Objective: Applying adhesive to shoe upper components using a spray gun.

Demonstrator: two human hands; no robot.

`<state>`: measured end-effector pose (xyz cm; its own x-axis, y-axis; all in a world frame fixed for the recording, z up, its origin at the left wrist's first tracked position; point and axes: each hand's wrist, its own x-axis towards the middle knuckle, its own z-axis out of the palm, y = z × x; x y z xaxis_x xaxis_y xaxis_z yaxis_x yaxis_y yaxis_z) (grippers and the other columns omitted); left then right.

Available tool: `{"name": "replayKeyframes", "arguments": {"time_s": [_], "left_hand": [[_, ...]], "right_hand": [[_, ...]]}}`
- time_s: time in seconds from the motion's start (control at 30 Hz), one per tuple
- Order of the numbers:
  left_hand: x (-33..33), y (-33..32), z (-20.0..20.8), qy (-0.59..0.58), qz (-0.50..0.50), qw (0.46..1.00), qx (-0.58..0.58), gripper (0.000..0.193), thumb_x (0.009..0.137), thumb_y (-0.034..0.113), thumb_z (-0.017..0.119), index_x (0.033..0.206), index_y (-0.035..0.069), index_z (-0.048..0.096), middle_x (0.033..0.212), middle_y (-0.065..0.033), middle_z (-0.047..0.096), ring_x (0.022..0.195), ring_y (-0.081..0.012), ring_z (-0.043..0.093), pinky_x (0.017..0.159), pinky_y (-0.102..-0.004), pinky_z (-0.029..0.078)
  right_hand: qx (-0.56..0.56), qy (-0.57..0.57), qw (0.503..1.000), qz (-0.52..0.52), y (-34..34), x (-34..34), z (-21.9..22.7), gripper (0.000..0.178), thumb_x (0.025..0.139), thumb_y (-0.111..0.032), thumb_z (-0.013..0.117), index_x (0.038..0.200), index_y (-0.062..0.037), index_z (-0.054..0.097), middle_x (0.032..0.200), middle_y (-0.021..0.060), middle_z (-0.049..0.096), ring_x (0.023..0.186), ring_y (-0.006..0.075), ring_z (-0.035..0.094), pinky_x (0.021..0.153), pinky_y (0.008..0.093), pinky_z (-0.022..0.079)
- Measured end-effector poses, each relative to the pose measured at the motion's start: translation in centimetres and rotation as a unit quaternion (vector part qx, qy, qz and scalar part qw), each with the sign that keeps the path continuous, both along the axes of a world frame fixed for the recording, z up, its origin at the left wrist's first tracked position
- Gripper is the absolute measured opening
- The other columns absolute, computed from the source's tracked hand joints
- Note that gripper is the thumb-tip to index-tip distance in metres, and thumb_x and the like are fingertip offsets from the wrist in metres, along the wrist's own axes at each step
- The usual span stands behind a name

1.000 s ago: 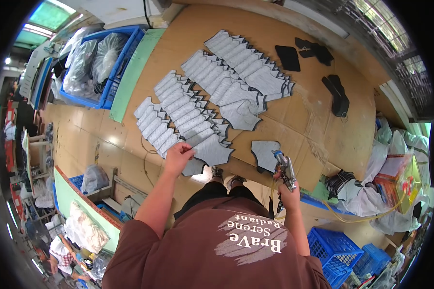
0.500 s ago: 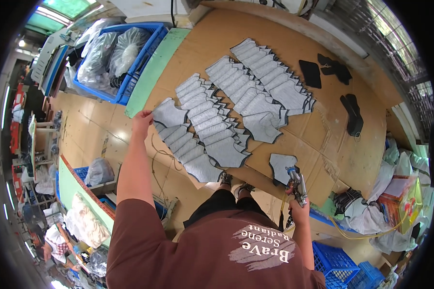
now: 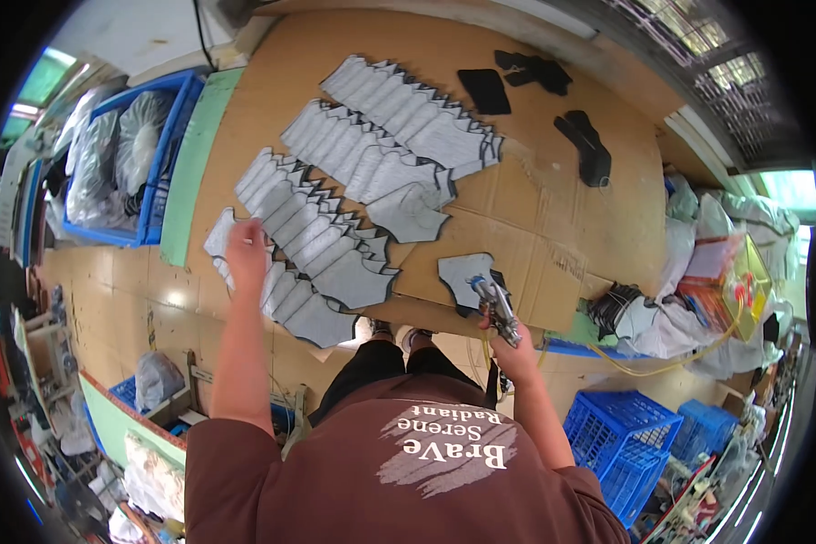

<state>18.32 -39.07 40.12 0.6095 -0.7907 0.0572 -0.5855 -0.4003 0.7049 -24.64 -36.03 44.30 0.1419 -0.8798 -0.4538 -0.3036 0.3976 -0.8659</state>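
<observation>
My right hand point(image 3: 514, 354) grips a metal spray gun point(image 3: 497, 306) with a blue tip, beside a single grey fabric piece point(image 3: 465, 275) at the table's near edge. Over the leftmost row, my left hand point(image 3: 247, 249) is closed, slightly blurred, at the right edge of a grey fabric piece point(image 3: 219, 234) with dark trim. Several overlapping grey pieces point(image 3: 313, 313) run below it toward me. More such pieces lie in slanting rows, one row point(image 3: 322, 240) just right of my left hand and others point(image 3: 408, 113) farther back. My fingertips are partly hidden.
Cardboard point(image 3: 535, 218) covers the table. Black fabric pieces point(image 3: 483, 91) lie at the far right, with another dark pair point(image 3: 587, 150) nearer. A blue crate point(image 3: 154, 240) with plastic bags stands left. A yellow hose point(image 3: 639, 372) runs right, above blue crates point(image 3: 621, 426).
My left hand has moved from the outer corner of the leftmost row's top piece to its right edge. That piece has shifted left. The spray gun stays in my right hand; the view has shifted.
</observation>
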Motion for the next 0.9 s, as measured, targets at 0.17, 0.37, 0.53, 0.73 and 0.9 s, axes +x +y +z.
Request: {"name": "replayKeyframes", "arguments": {"time_s": [0.17, 0.37, 0.53, 0.73, 0.9], "left_hand": [[-16.1, -1.2, -0.6, -0.004, -0.388, 0.919, -0.074, 0.027, 0.069, 0.011, 0.067, 0.093, 0.004, 0.058, 0.092, -0.0113, 0.055, 0.091, -0.0293, 0.052, 0.079, -0.0367, 0.043], [-22.3, -2.7, -2.3, -0.043, -0.426, 0.904, 0.019, 0.039, 0.062, 0.014, 0.073, 0.097, 0.003, 0.058, 0.094, -0.0122, 0.053, 0.096, -0.03, 0.049, 0.081, -0.0373, 0.042], [-22.5, -3.0, -2.3, -0.055, -0.431, 0.9, 0.031, 0.037, 0.06, 0.013, 0.074, 0.093, 0.004, 0.059, 0.093, -0.0112, 0.054, 0.096, -0.0303, 0.049, 0.082, -0.0378, 0.042], [-22.7, -2.9, -2.4, -0.044, -0.411, 0.91, 0.017, 0.035, 0.058, 0.012, 0.074, 0.088, 0.004, 0.059, 0.09, -0.0104, 0.055, 0.093, -0.0304, 0.05, 0.081, -0.0378, 0.042], [-22.7, -2.9, -2.8, -0.044, -0.409, 0.911, 0.001, 0.034, 0.058, 0.011, 0.073, 0.087, 0.003, 0.058, 0.091, -0.0106, 0.055, 0.092, -0.031, 0.05, 0.081, -0.0381, 0.042]], "right_hand": [[-0.021, -0.007, 1.0, 0.011, 0.4, 0.0, -1.4, 0.017, 0.072, 0.002, 0.045, 0.085, -0.0034, 0.055, 0.076, 0.0026, 0.056, 0.069, 0.012, 0.05, 0.064, 0.0256, 0.041], [-0.02, -0.009, 1.0, 0.007, 0.3, 0.8, -1.8, 0.015, 0.071, 0.002, 0.046, 0.083, -0.0026, 0.054, 0.071, 0.0047, 0.054, 0.065, 0.0135, 0.049, 0.061, 0.027, 0.04], [-0.027, -0.01, 1.0, 0.014, 0.1, 0.8, -2.5, 0.011, 0.072, -0.001, 0.05, 0.082, -0.0026, 0.054, 0.067, 0.005, 0.053, 0.063, 0.0142, 0.048, 0.061, 0.0279, 0.04], [-0.018, -0.024, 0.999, -0.01, 0.0, 0.3, -2.6, 0.006, 0.074, -0.002, 0.053, 0.08, -0.0031, 0.054, 0.067, 0.0037, 0.053, 0.062, 0.0129, 0.047, 0.06, 0.027, 0.04], [-0.017, -0.005, 0.998, -0.053, -0.2, -0.7, -1.2, 0.008, 0.074, -0.001, 0.051, 0.081, -0.0022, 0.054, 0.071, 0.0036, 0.055, 0.068, 0.0122, 0.05, 0.064, 0.0264, 0.041]]}}
